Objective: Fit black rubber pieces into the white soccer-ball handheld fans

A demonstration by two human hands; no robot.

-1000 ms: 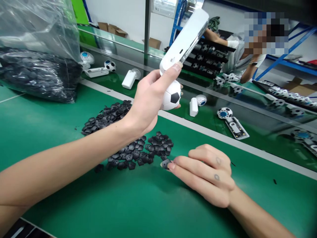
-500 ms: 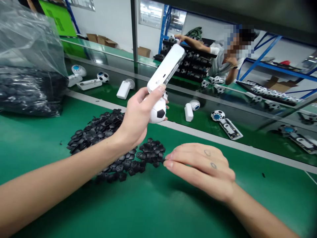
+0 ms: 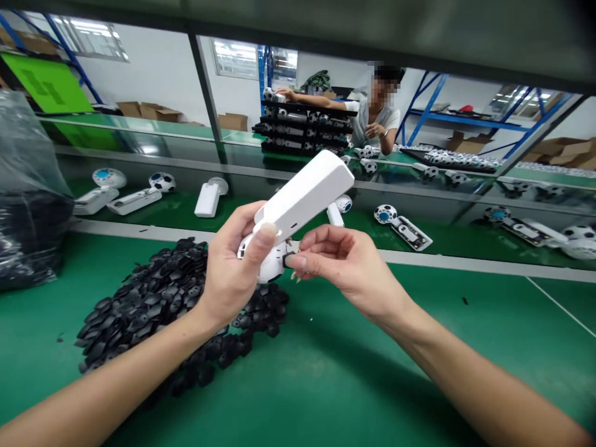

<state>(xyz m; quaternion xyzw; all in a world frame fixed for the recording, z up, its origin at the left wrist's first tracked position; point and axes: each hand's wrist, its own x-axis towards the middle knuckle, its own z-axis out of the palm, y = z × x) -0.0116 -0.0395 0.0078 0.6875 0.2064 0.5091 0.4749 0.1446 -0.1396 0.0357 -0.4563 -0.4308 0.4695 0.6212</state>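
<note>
My left hand is wrapped round a white device with a long rectangular body and a football-shaped head below it. The body slants up to the right. My right hand is closed in a pinch on a small black pentagon piece, held against the side of the ball head. Whether the piece is seated there I cannot tell. Under my left hand and forearm spreads a large pile of black pentagon pieces on the green table.
Beyond the pale strip, a green surface carries several white devices with ball heads, one with its circuit board exposed. A clear plastic bag of black pieces stands at left. Across the line, a person reaches to stacked black trays.
My right hand has risen from the pile's edge to the ball head, bringing a black piece. My left hand has turned and lowered the device. The view has shifted.
</note>
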